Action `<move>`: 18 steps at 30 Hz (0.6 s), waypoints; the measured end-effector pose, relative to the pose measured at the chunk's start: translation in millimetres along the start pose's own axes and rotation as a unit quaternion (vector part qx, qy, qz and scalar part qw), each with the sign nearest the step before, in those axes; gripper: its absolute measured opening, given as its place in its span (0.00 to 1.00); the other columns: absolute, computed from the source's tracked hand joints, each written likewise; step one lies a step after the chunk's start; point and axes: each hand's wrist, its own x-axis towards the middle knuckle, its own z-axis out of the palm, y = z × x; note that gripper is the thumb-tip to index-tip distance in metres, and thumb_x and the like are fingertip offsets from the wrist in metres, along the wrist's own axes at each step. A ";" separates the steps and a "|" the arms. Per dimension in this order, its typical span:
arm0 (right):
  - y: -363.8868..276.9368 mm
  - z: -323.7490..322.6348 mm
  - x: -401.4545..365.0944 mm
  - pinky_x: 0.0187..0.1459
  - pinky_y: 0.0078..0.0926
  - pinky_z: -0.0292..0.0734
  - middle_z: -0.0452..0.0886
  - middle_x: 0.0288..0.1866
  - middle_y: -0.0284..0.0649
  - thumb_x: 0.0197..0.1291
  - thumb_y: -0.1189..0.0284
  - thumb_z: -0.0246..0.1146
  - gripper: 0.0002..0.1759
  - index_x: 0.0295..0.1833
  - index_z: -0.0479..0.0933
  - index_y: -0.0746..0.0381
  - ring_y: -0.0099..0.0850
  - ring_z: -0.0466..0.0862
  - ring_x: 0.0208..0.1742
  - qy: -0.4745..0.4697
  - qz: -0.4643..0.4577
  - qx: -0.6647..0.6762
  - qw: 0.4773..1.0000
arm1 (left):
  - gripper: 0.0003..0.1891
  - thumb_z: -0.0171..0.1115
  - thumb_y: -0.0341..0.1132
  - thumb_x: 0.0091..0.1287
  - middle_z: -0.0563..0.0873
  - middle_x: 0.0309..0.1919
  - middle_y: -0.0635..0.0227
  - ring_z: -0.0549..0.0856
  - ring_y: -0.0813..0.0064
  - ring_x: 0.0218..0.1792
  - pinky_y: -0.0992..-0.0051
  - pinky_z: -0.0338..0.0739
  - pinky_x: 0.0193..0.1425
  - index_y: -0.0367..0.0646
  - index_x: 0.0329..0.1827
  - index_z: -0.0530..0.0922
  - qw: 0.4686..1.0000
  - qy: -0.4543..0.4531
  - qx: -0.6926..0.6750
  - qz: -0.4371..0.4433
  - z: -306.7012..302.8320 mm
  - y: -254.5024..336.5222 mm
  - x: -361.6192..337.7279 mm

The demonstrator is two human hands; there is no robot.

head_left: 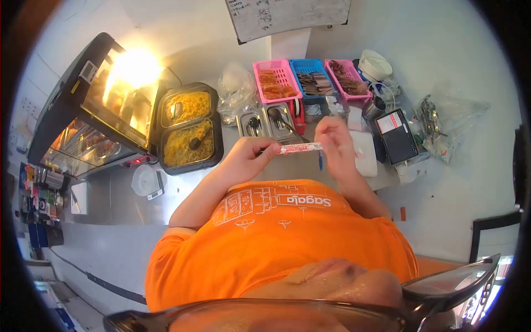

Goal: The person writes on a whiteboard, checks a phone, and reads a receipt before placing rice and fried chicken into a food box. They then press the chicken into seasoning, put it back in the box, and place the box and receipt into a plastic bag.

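Note:
A narrow white packet with red lettering (301,148) is held level in front of the orange shirt. My left hand (249,159) pinches its left end between thumb and fingers. At the right end, the curled fingers of my right hand (336,145) close on the packet, slightly blurred. Just beyond the hands are two metal trays, the left one (241,126) and the right one (266,113), with dark utensils in them. A red object (297,115) stands beside the right tray.
A lit display warmer (83,99) and a black two-part container of yellow food (219,145) stand at left. Pink (262,68) and blue (310,63) baskets hold packets behind the trays. At right are a black device (402,146) and plastic bags (456,124).

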 end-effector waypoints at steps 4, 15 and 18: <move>7.1 5.3 -3.2 0.39 0.18 0.69 0.71 0.36 0.34 0.69 0.79 0.55 0.04 0.47 0.69 0.64 0.20 0.71 0.35 -0.042 -0.061 -0.128 0.989 | 0.15 0.56 0.38 0.75 0.75 0.19 0.68 0.69 0.83 0.23 0.75 0.67 0.27 0.34 0.34 0.80 0.996 0.064 -0.028 -0.049 20.1 -13.3 15.7; 72.2 -41.0 18.9 0.46 0.25 0.76 0.80 0.35 0.35 0.66 0.74 0.61 0.06 0.46 0.75 0.63 0.25 0.82 0.43 -0.057 0.117 -0.160 0.978 | 0.16 0.58 0.42 0.74 0.84 0.34 0.58 0.83 0.72 0.38 0.71 0.77 0.44 0.36 0.51 0.79 0.990 0.036 0.016 -0.138 38.7 -69.8 71.6; 125.5 -116.9 15.7 0.48 0.27 0.76 0.82 0.37 0.36 0.63 0.73 0.64 0.07 0.45 0.79 0.62 0.27 0.82 0.43 0.095 0.189 -0.275 0.938 | 0.22 0.57 0.43 0.75 0.83 0.48 0.56 0.83 0.69 0.47 0.70 0.77 0.55 0.37 0.65 0.71 0.981 0.128 0.143 -0.021 40.1 -113.5 65.5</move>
